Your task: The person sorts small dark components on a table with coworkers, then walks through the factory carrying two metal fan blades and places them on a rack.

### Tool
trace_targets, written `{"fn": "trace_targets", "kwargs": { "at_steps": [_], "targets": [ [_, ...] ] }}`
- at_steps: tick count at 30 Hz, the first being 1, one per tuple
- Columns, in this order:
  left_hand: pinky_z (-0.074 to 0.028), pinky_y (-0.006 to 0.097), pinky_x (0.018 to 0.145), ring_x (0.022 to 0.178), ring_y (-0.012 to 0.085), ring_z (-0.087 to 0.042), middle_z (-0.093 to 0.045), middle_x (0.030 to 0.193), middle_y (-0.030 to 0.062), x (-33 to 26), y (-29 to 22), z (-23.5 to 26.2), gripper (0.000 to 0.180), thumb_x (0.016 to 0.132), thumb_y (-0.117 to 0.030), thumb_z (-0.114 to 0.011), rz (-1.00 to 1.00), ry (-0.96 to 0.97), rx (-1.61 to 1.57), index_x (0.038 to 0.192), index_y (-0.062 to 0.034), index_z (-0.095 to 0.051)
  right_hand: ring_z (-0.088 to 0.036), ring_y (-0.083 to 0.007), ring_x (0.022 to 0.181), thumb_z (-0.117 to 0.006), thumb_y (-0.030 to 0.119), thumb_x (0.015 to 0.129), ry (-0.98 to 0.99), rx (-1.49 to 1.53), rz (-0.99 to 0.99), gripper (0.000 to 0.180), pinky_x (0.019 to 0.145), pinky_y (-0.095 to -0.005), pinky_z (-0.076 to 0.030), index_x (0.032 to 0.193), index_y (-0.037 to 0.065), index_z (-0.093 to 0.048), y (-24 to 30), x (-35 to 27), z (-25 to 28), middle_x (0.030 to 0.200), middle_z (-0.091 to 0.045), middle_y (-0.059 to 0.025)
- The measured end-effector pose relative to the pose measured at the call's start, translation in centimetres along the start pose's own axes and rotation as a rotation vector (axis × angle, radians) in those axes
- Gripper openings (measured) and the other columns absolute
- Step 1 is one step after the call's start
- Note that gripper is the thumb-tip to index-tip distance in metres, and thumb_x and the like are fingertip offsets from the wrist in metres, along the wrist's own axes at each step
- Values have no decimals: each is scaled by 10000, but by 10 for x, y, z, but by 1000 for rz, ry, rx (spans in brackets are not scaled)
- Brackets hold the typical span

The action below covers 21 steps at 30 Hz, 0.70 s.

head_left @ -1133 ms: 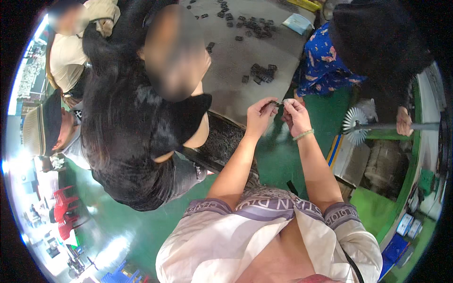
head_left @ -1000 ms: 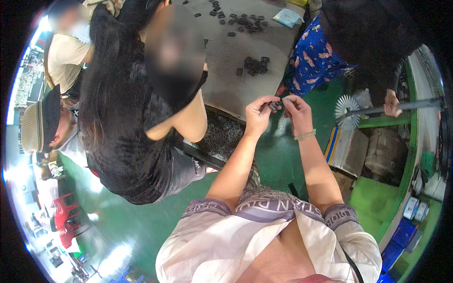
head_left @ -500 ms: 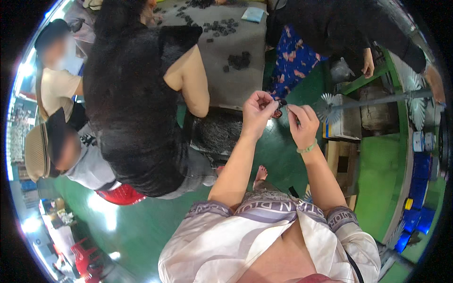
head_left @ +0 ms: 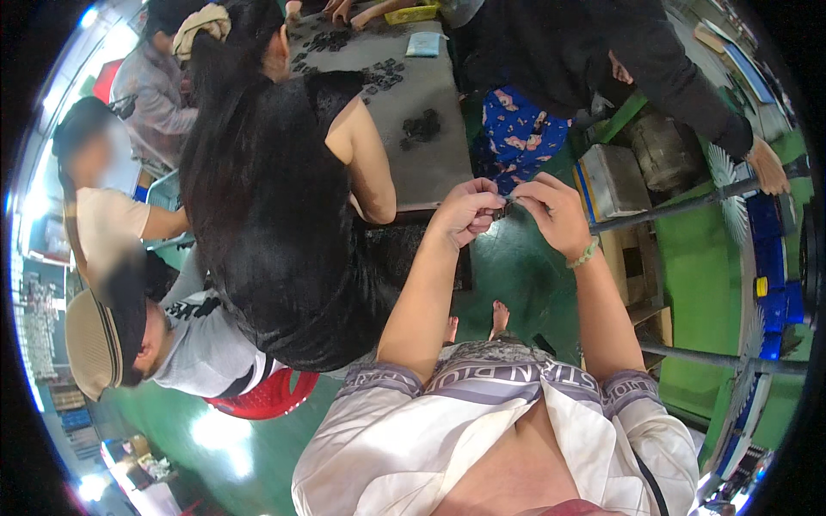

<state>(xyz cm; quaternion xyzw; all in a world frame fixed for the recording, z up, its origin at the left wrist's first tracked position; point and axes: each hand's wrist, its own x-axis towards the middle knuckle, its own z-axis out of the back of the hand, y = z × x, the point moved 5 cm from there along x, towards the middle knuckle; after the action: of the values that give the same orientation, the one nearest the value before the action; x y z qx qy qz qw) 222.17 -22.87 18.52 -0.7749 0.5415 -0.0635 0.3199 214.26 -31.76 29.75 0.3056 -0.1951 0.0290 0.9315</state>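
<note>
In front of my body, over the green floor, both my hands are raised close together. A small dark part [head_left: 500, 212] is pinched in the curled fingers of my left hand [head_left: 465, 212]; its exact kind is too small to tell. Beside it, my right hand [head_left: 557, 215], with a pale green band at the wrist, has thumb and forefinger pressed together at the part's edge. Whatever those right fingertips hold is too small to make out. Just beyond lies a grey-topped table [head_left: 422, 176] with small black pieces [head_left: 385, 76] scattered over it and a dark heap [head_left: 422, 127] nearer me.
A person in black [head_left: 275, 206] sits close on my left, on a red stool [head_left: 267, 397]. Another person in black stands ahead right, a hand [head_left: 766, 166] on a grey bar [head_left: 680, 206]. Boxes [head_left: 615, 176] stand below it. A blue packet [head_left: 424, 45] lies on the table.
My right hand has come up and closer to the left, its fingers turned inward. The left fingers are curled more. The whole view has shifted, and the person ahead right has moved.
</note>
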Motion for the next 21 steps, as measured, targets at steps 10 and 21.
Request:
{"fn": "trace_targets", "kwargs": {
  "at_steps": [10, 21],
  "targets": [
    [-239, 204, 356, 406, 53, -342, -419, 569, -23, 25, 2, -17, 164, 668, 23, -575, -197, -232, 185, 734, -67, -455, -559, -276, 708, -518, 115, 733, 73, -621, 126, 95, 657, -377, -432, 809, 88, -568, 3, -2, 5, 726, -549, -80],
    [-406, 341, 568, 653, 253, -545, -555, 683, 108, 109, 69, 160, 105, 684, -103, -594, -220, -928, 678, 746, -29, -552, -593, -336, 694, -576, 186, 754, 108, -126, -607, 192, 624, -394, -455, 765, -6, -585, -102, -82, -12, 717, -603, -183]
  ]
}}
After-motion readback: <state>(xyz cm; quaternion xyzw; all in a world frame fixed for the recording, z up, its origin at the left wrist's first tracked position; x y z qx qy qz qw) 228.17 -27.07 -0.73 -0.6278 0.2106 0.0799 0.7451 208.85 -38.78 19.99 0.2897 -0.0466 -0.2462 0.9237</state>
